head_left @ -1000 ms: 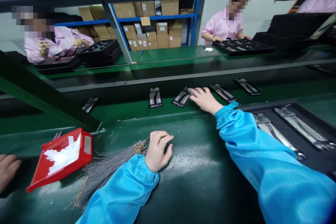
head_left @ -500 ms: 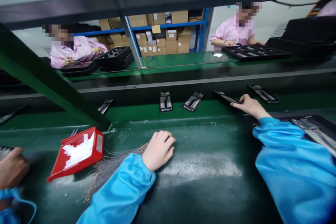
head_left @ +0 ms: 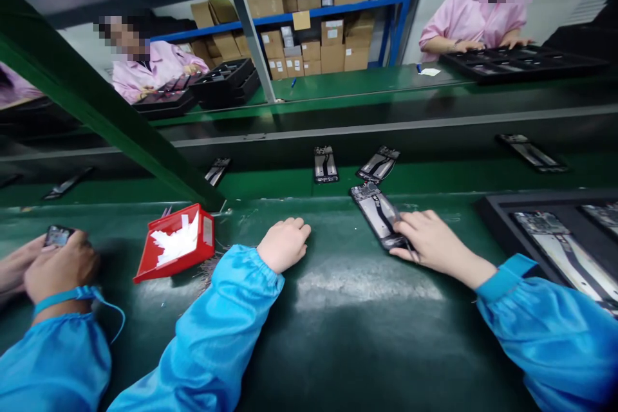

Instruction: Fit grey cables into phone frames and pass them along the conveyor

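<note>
My right hand [head_left: 427, 239] grips the lower end of a smartphone without its back cover [head_left: 371, 211]. Its bare board and a black ribbon cable face up, and it is tilted above the bench near the belt edge. My left hand [head_left: 284, 244] rests on the green bench [head_left: 338, 341] with its fingers curled in; whatever they hold, if anything, is hidden. Beneath the left forearm lies a bundle of thin wires [head_left: 208, 270], mostly covered by the sleeve. Left of that hand stands a red bin [head_left: 207, 238] of white paper strips [head_left: 176, 241].
Several more opened phones lie on the belt [head_left: 275, 181], one of them [head_left: 326, 164] upright. A black tray [head_left: 492, 212] with opened phones stands at right. At left a co-worker's hands [head_left: 62, 267] hold a small device. A green post [head_left: 111, 103] slants down to the bench.
My right hand has brought the phone from the belt toward me and left, turning its inner side up. My left hand stays curled on the bench. The camera view has shifted right and down.
</note>
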